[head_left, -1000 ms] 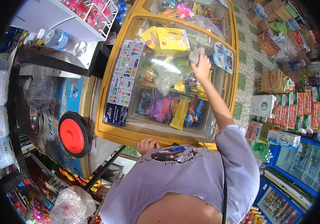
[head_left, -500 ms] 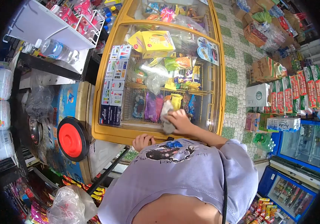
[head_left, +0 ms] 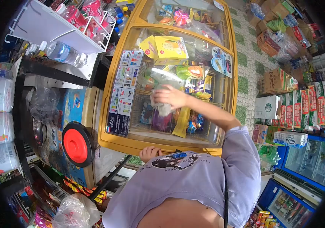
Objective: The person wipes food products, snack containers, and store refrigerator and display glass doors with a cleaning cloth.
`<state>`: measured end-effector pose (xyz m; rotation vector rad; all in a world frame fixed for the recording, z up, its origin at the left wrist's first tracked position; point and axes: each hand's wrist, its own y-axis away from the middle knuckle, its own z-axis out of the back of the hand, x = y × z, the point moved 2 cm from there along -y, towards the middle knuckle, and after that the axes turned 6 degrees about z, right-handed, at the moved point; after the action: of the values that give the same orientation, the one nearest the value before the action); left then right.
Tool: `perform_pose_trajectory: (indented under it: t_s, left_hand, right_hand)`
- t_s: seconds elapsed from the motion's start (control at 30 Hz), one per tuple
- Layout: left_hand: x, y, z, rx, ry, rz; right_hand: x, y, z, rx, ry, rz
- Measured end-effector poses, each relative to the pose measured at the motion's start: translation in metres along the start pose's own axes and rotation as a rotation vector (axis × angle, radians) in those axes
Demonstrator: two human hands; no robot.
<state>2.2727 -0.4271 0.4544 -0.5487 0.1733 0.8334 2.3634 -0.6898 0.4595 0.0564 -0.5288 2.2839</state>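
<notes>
My right hand [head_left: 170, 97] is closed on a greyish-white cloth [head_left: 164, 110], pressed against the glass lid [head_left: 132, 121] of a yellow-framed chest freezer [head_left: 162, 145]. Its forearm reaches in from the right across the lid. Curled at the near edge of the freezer frame, my left hand [head_left: 150, 153] grips the rim close to my shirt. Through the glass, wire baskets hold colourful ice cream packets [head_left: 196, 123] and a yellow box [head_left: 170, 49]. A product price sheet [head_left: 123, 79] runs along the lid's left side. The cloth and hand cover part of the packets.
To the left are a round red lid with a black rim [head_left: 78, 143], a shelf with a large water bottle [head_left: 65, 53] and stacked white packs [head_left: 2, 127]. On the right, cartons [head_left: 278, 80] and blue-framed fridges [head_left: 305, 157] stand beyond a patterned stone floor [head_left: 248, 72].
My right hand has slid the cloth away from the near edge and leftward over the glass. The left hand stays on the rim. The whole view has shifted slightly.
</notes>
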Motion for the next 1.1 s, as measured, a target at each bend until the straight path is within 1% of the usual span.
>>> perform_pose_trajectory:
  t_s: [0.07,0.13,0.2,0.23,0.27,0.3,0.33,0.37,0.43,0.5,0.57,0.6,0.63,0.7,0.77,0.83,0.87,1.03,1.1]
  left_hand:
    - [0.002,0.001,0.000,0.004,0.003,-0.012]
    - [0.003,-0.001,-0.001,0.011,0.008,-0.025]
    - [0.001,-0.002,0.000,0.013,-0.010,-0.037]
    - [0.002,-0.002,0.001,0.014,-0.020,-0.044]
    - [0.003,-0.002,0.001,0.018,-0.028,-0.042]
    - [0.004,-0.002,0.000,0.006,-0.020,-0.055]
    - [0.004,-0.002,-0.001,-0.007,-0.009,-0.068]
    - [0.003,-0.001,-0.002,0.001,-0.011,-0.065]
    - [0.002,0.000,-0.003,-0.032,-0.020,-0.031]
    - [0.005,0.002,-0.003,0.007,-0.007,-0.058]
    - [0.001,-0.002,0.001,0.041,0.017,-0.011]
    - [-0.001,-0.005,0.004,0.039,0.011,-0.009]
    - [0.000,-0.005,0.002,0.040,0.016,-0.011]
    - [0.002,-0.001,-0.001,-0.028,0.017,-0.047]
    - [0.000,-0.003,0.001,-0.024,0.021,-0.051]
    - [-0.001,-0.002,0.002,-0.009,0.023,0.003]
    - [-0.001,-0.004,0.002,-0.021,0.018,-0.026]
    - [0.000,0.001,0.000,-0.031,0.025,-0.017]
    - [0.000,-0.001,0.002,-0.036,0.037,-0.047]
  right_hand:
    - [-0.041,-0.002,0.005,-0.048,-0.019,-0.048]
    - [-0.086,0.003,0.026,-0.124,-0.048,-0.233]
    - [-0.144,0.020,0.039,-0.290,-0.065,-0.421]
    - [-0.158,0.031,0.052,-0.311,0.131,-0.630]
    - [-0.192,0.060,0.036,-0.429,0.293,-0.783]
    - [-0.194,0.070,0.048,-0.427,0.224,-1.080]
    - [-0.202,0.079,0.045,-0.385,0.310,-1.311]
    - [-0.200,0.079,0.041,-0.381,0.303,-1.314]
    - [-0.188,0.078,0.039,-0.373,0.442,-1.333]
    - [-0.166,0.083,0.034,-0.377,0.408,-1.332]
    - [-0.139,0.089,0.029,-0.380,0.313,-1.260]
    - [-0.121,0.091,0.027,-0.411,0.329,-1.221]
    - [-0.103,0.092,0.026,-0.409,0.333,-1.224]
    - [-0.067,0.094,0.025,-0.384,0.260,-1.218]
    - [-0.036,0.097,0.018,-0.409,0.280,-1.193]
    - [-0.009,0.099,0.014,-0.435,0.301,-1.168]
    - [0.002,0.099,0.011,-0.428,0.270,-1.159]
    - [0.046,0.089,0.009,-0.396,0.187,-1.099]
    - [0.060,0.086,0.007,-0.370,0.173,-1.094]
